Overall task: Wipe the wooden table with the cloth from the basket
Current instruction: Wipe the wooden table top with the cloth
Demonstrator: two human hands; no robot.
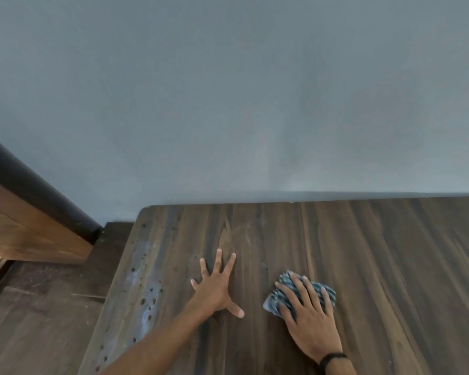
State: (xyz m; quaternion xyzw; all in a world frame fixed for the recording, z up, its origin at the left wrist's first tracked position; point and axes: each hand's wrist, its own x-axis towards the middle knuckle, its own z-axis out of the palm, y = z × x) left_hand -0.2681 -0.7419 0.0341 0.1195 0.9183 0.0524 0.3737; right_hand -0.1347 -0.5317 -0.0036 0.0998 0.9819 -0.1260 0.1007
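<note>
On wooden table [377, 266] | right hand [309, 315] flat, pressing cloth [270, 303], partly hidden; left hand [214, 289] splayed flat

Grey-blue wall [228, 90]; dark plank floor [38, 328]; wooden panel [25, 228] left.

a plain room in a home, most likely a living space

beyond the left hand [214, 290] and the right hand [309, 318], a bare grey-blue painted wall [228, 104] rises from the far edge of the dark wooden table [363, 253] they rest on. the planks are worn, with pale smears and dark spots [146, 293] along the edge just left of the left hand. further left of that hand a dark wood plank floor [38, 320] lies below the table, and a brown wooden panel [25, 226] with a black rim meets the wall, perhaps a door or a cabinet side, too cropped to tell. under the right hand lies a striped household cloth [324, 290].
</note>
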